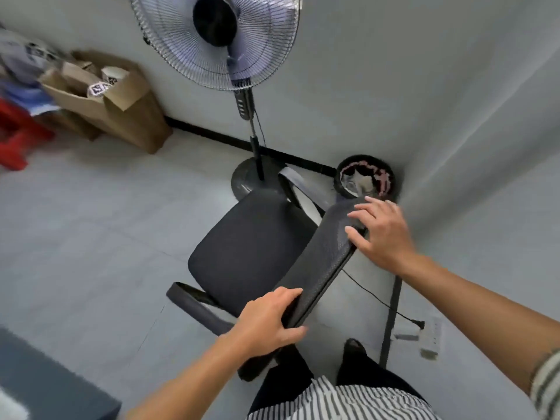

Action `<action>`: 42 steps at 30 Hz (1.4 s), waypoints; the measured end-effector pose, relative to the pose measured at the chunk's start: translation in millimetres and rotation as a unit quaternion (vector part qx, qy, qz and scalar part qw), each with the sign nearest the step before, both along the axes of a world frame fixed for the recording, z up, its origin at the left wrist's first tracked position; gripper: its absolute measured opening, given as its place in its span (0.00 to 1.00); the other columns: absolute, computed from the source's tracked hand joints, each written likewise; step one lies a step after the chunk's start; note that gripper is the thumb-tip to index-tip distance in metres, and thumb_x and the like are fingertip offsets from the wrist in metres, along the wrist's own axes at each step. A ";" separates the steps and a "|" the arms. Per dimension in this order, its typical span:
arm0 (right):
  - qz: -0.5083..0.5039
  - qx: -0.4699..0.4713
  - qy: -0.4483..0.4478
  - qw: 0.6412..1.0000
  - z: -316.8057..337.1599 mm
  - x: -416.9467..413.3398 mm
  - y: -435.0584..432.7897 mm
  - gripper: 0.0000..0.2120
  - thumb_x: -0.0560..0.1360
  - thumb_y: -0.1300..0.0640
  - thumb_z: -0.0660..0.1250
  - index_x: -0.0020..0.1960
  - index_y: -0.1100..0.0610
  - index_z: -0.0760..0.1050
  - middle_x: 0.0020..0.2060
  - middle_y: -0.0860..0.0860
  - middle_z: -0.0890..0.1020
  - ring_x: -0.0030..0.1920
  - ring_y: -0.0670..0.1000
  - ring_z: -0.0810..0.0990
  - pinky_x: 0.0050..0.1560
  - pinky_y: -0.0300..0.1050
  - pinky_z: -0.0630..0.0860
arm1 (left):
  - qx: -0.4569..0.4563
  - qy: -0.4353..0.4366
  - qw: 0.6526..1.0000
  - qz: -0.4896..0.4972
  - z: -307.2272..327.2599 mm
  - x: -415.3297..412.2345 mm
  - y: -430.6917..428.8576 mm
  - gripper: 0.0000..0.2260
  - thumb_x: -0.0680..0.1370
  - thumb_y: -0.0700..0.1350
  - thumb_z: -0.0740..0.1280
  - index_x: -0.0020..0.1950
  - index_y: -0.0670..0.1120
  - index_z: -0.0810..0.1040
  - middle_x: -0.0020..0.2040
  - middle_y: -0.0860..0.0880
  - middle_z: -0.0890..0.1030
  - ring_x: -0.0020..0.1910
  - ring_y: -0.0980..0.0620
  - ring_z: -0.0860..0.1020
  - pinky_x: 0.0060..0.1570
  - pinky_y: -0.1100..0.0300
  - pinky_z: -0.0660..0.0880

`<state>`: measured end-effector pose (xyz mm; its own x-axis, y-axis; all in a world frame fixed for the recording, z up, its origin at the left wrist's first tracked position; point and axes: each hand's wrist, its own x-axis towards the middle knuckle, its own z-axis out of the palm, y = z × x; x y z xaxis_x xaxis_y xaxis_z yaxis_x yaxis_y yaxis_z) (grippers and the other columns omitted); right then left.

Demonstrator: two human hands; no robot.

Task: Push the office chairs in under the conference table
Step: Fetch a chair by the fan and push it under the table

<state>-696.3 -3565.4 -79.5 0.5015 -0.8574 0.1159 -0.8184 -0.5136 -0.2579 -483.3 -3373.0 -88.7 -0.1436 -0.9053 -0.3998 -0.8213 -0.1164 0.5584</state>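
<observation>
A black office chair (242,247) with a mesh backrest (321,262) stands just in front of me, near the room's corner, its seat facing away. My left hand (269,322) grips the near end of the backrest's top edge. My right hand (381,231) lies over the far end of that edge, fingers spread and curling onto the mesh. A dark grey table corner (45,380) shows at the bottom left.
A pedestal fan (218,40) stands right behind the chair against the wall. A black waste bin (365,177) sits in the corner. Open cardboard boxes (118,101) and a red stool (15,134) are at the far left. A cable and power strip (430,338) lie by the right wall.
</observation>
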 end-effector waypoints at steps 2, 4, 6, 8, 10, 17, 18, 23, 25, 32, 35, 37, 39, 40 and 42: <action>0.060 0.018 0.033 0.998 -5.5 18.3 -4.9 0.18 0.72 0.42 0.57 0.45 0.52 0.81 0.43 0.49 0.85 0.53 0.52 0.80 0.66 0.53 0.63 | 0.024 0.002 0.997 0.067 -2.3 12.8 21.4 0.31 0.69 0.68 0.62 0.69 0.58 0.64 0.61 0.60 0.72 0.59 0.58 0.72 0.56 0.55 0.72; 0.118 0.007 0.065 0.991 -12.6 33.1 -2.2 0.19 0.73 0.43 0.55 0.39 0.52 0.81 0.36 0.48 0.84 0.43 0.52 0.82 0.56 0.49 0.69 | 0.041 0.010 0.987 0.154 -3.3 22.7 44.4 0.33 0.67 0.72 0.61 0.68 0.58 0.66 0.61 0.62 0.72 0.59 0.59 0.72 0.58 0.57 0.71; 0.165 -0.016 0.078 0.983 -19.6 43.0 7.8 0.19 0.73 0.45 0.56 0.35 0.52 0.80 0.32 0.49 0.83 0.37 0.54 0.81 0.43 0.48 0.72 | 0.050 -0.025 0.977 0.204 -2.8 29.8 64.2 0.36 0.66 0.75 0.56 0.68 0.56 0.66 0.64 0.61 0.71 0.62 0.59 0.70 0.60 0.58 0.69; 0.203 -0.029 0.066 0.977 -26.3 49.9 16.3 0.17 0.73 0.47 0.57 0.33 0.52 0.79 0.30 0.49 0.81 0.34 0.54 0.79 0.37 0.47 0.72 | 0.062 -0.087 0.969 0.223 -3.2 34.2 78.0 0.40 0.65 0.77 0.48 0.70 0.56 0.65 0.68 0.60 0.69 0.65 0.57 0.69 0.62 0.58 0.68; 0.235 -0.033 0.046 0.970 -30.5 57.6 17.0 0.16 0.73 0.49 0.58 0.33 0.52 0.79 0.29 0.48 0.80 0.33 0.53 0.78 0.34 0.46 0.71 | 0.067 -0.120 0.952 0.273 -4.9 33.9 86.3 0.43 0.63 0.79 0.41 0.69 0.57 0.65 0.69 0.59 0.69 0.66 0.56 0.68 0.62 0.57 0.67; 0.297 -0.056 0.038 0.952 -31.6 94.2 -25.2 0.15 0.72 0.51 0.59 0.31 0.55 0.78 0.28 0.50 0.79 0.31 0.55 0.77 0.35 0.47 0.72 | 0.045 -0.146 0.871 0.468 -11.9 9.2 66.3 0.34 0.69 0.71 0.40 0.61 0.59 0.75 0.64 0.60 0.76 0.63 0.56 0.73 0.55 0.55 0.71; 0.302 -0.062 0.035 0.951 -30.1 103.2 -33.1 0.16 0.72 0.51 0.59 0.31 0.55 0.77 0.27 0.50 0.79 0.30 0.55 0.77 0.35 0.46 0.72 | 0.042 -0.146 0.862 0.484 -12.6 6.5 61.6 0.33 0.70 0.69 0.41 0.61 0.58 0.75 0.63 0.60 0.76 0.62 0.55 0.74 0.54 0.55 0.71; 0.347 -0.080 0.028 0.934 -22.7 156.7 -68.8 0.19 0.74 0.50 0.56 0.30 0.56 0.77 0.27 0.51 0.79 0.31 0.56 0.78 0.35 0.47 0.73 | 0.006 -0.149 0.830 0.537 -17.1 7.5 43.9 0.31 0.71 0.67 0.41 0.56 0.55 0.78 0.56 0.56 0.81 0.54 0.52 0.77 0.47 0.55 0.71; 0.367 -0.089 0.038 0.925 -21.1 183.0 -82.2 0.21 0.74 0.48 0.53 0.31 0.55 0.77 0.28 0.50 0.80 0.32 0.56 0.78 0.35 0.47 0.73 | -0.013 -0.155 0.818 0.554 -17.5 15.9 35.4 0.31 0.71 0.66 0.40 0.52 0.54 0.78 0.51 0.55 0.82 0.50 0.51 0.78 0.44 0.56 0.69; 0.408 -0.110 0.022 0.906 -24.8 267.4 -92.2 0.21 0.75 0.48 0.53 0.29 0.56 0.72 0.26 0.50 0.78 0.31 0.56 0.77 0.36 0.47 0.71 | -0.038 -0.186 0.789 0.584 -19.0 67.2 31.3 0.29 0.72 0.65 0.41 0.49 0.54 0.79 0.48 0.56 0.82 0.47 0.52 0.78 0.42 0.55 0.73; 0.420 -0.107 0.021 0.901 -28.0 303.6 -80.6 0.20 0.75 0.48 0.54 0.28 0.55 0.71 0.26 0.51 0.77 0.31 0.56 0.76 0.36 0.47 0.70 | -0.033 -0.192 0.776 0.600 -18.6 96.3 43.8 0.29 0.73 0.65 0.42 0.50 0.54 0.79 0.49 0.56 0.82 0.48 0.52 0.78 0.43 0.55 0.73; 0.432 -0.100 0.030 0.896 -27.1 332.0 -68.7 0.20 0.75 0.48 0.54 0.28 0.55 0.72 0.26 0.51 0.77 0.32 0.55 0.77 0.37 0.46 0.69 | -0.024 -0.197 0.765 0.612 -18.0 116.9 54.4 0.29 0.72 0.65 0.41 0.50 0.54 0.79 0.48 0.55 0.81 0.49 0.51 0.78 0.43 0.55 0.72; 0.445 -0.099 0.036 0.889 -26.6 362.6 -58.6 0.20 0.75 0.47 0.55 0.29 0.54 0.73 0.27 0.50 0.78 0.33 0.55 0.77 0.38 0.46 0.69 | -0.013 -0.201 0.753 0.626 -16.5 138.7 62.4 0.29 0.72 0.65 0.41 0.48 0.53 0.78 0.48 0.55 0.81 0.49 0.50 0.78 0.43 0.54 0.72; 0.453 -0.093 0.044 0.886 -26.0 377.5 -53.7 0.20 0.75 0.47 0.55 0.30 0.54 0.74 0.28 0.50 0.78 0.33 0.54 0.77 0.39 0.46 0.70 | -0.003 -0.203 0.747 0.633 -15.1 149.9 65.4 0.29 0.72 0.65 0.41 0.48 0.52 0.78 0.48 0.54 0.81 0.49 0.50 0.77 0.43 0.54 0.73; 0.464 -0.082 0.052 0.880 -25.9 406.0 -44.4 0.20 0.75 0.47 0.55 0.30 0.54 0.75 0.29 0.50 0.79 0.34 0.54 0.77 0.40 0.47 0.70 | 0.015 -0.209 0.735 0.645 -12.1 172.4 72.0 0.28 0.73 0.64 0.41 0.47 0.52 0.78 0.47 0.54 0.80 0.48 0.48 0.77 0.43 0.54 0.72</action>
<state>-290.3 -3609.8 -105.4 0.9926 -0.0485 0.1114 -0.0412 -0.9969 -0.0666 -310.9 -3301.0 -100.8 0.9674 -0.1693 -0.1883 -0.1147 -0.9560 0.2701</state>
